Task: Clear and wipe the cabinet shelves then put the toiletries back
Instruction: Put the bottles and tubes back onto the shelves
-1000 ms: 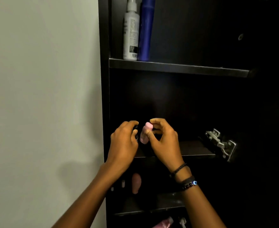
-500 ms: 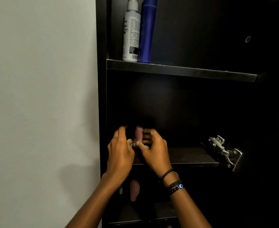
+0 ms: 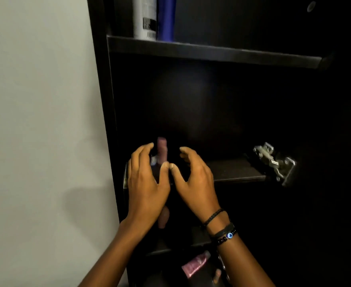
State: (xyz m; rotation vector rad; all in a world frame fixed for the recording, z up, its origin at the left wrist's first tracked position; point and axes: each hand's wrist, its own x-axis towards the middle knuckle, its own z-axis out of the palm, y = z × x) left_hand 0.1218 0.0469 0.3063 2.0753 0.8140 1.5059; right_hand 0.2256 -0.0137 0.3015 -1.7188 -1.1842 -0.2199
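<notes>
A second ago the right hand (image 3: 195,179) was pinching a small pink bottle (image 3: 162,150) in the air in front of the cabinet. Now the pink bottle stands upright on the middle shelf (image 3: 236,172), near the left wall of the cabinet. Both hands have let go. The left hand (image 3: 145,183) is open, with its fingers spread just beside the bottle. The right hand is open too, curled a little, on the other side. The two thumbs almost touch in front of the bottle. Neither hand holds anything.

Something small and shiny sits low by the left hand's fingers, but it is too dark to tell what it is.

This means one more toiletry looks to be back in its place. On the top shelf (image 3: 211,50) a white bottle (image 3: 144,17) and a blue bottle (image 3: 166,17) stand side by side. Lower down, a pink tube (image 3: 195,264) lies in the dark, and another pinkish thing (image 3: 163,217) peeks out just under the left hand.

I think the putting-back part is under way, and the middle shelf has lots of room for more.
</notes>
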